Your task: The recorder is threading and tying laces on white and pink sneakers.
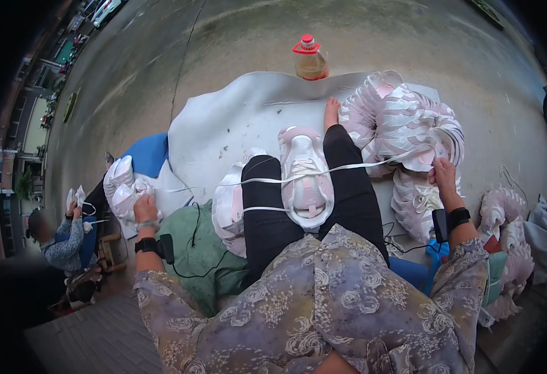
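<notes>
A pink and white sneaker [308, 181] sits upright between my thighs, toe pointing away from me. From its eyelets a white shoelace [361, 166] stretches out to both sides. My left hand [146, 209], out to the left beside a bundle of shoe uppers [124, 187], is closed, with the lace's thin left end running to it. Far to the right, my right hand [443, 177] is pinched closed on the other end, in front of a big pile of pink and white uppers [404, 118]. A second stretch of lace lies across my left thigh.
A white sheet [223, 118] covers the ground, with a red-capped jug [311, 59] beyond it. Green cloth [189, 249] lies by my left thigh. More uppers [516, 249] hang at the right. Another person [65, 243] sits at the far left, holding white shoe pieces.
</notes>
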{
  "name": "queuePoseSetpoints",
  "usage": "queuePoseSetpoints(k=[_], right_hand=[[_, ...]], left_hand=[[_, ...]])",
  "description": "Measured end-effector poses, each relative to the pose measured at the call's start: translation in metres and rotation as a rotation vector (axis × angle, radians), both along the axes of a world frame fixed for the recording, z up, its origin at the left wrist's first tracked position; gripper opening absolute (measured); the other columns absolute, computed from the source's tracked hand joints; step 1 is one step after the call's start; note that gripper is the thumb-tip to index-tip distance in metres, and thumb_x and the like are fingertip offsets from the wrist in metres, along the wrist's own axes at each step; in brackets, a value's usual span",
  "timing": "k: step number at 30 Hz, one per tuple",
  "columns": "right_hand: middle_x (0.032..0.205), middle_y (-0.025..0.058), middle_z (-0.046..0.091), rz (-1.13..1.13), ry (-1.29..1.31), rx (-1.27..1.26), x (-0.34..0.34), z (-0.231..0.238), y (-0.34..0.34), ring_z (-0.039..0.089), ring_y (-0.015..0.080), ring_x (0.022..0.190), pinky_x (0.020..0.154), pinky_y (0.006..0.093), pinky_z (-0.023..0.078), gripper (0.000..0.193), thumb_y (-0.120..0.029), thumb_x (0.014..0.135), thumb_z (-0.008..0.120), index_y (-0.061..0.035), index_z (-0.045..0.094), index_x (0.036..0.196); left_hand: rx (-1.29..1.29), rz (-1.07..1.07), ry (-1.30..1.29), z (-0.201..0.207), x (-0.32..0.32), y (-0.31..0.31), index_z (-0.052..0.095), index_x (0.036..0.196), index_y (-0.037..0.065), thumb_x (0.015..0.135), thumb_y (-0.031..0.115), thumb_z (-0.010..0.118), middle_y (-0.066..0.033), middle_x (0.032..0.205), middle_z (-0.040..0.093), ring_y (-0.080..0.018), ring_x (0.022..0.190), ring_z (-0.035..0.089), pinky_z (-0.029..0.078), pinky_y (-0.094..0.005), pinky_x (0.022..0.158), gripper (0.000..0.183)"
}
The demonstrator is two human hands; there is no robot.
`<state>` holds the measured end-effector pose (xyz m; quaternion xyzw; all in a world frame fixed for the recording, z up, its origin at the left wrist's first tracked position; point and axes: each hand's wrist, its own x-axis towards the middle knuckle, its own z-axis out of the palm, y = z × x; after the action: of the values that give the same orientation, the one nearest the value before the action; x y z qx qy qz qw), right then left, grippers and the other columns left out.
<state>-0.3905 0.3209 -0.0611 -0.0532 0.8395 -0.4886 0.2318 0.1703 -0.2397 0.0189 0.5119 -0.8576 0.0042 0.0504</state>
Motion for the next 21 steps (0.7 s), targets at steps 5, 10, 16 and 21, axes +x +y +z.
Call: queuePoseSetpoints(k=[5,10,16,21], right_hand=[[0.062,0.0040,0.056,0.336,-0.671,-0.294,0.116,0.032,-0.093,0.050,0.0085,0.044,0.048,0.0219,0.047,0.027,-0.031,0.089,0.050,-0.0065,0.054,0.076],[0.061,-0.0032,0.048,0.538,-0.690,-0.305,0.169,0.039,-0.141,0.045,0.0040,0.053,0.047,0.0178,0.038,0.025,-0.030,0.086,0.055,-0.0061,0.059,0.078],[0.063,-0.0045,0.051,0.331,-0.709,-0.490,0.170,0.020,-0.176,0.044,0.0024,0.051,0.046,0.0162,0.036,0.013,-0.019,0.087,0.055,-0.0079,0.058,0.082],[0.065,-0.0024,0.056,0.255,-0.723,-0.512,0.169,0.018,-0.179,0.047,0.0028,0.051,0.044,0.0167,0.035,0.012,-0.016,0.086,0.055,-0.0080,0.056,0.077]], left_hand=[[1.118,0.196,0.398,-0.004,-0.144,0.146,0.057,0.066,0.003,0.083,0.028,0.053,-0.0051,0.046,0.051,-0.0099,0.030,0.037,0.027,-0.0248,0.030,0.031],[1.653,0.122,0.682,-0.018,-0.193,0.214,0.057,0.081,0.002,0.088,0.025,0.053,-0.0037,0.059,0.056,-0.0071,0.038,0.047,0.036,-0.0182,0.035,0.025],[1.836,0.145,1.106,-0.018,-0.225,0.224,0.055,0.098,0.000,0.088,0.020,0.052,-0.0094,0.074,0.061,-0.0100,0.049,0.056,0.045,-0.0202,0.043,0.022],[1.869,0.080,1.109,-0.015,-0.225,0.223,0.054,0.101,0.001,0.089,0.021,0.050,-0.0095,0.076,0.061,-0.0106,0.056,0.058,0.048,-0.0219,0.049,0.024]])
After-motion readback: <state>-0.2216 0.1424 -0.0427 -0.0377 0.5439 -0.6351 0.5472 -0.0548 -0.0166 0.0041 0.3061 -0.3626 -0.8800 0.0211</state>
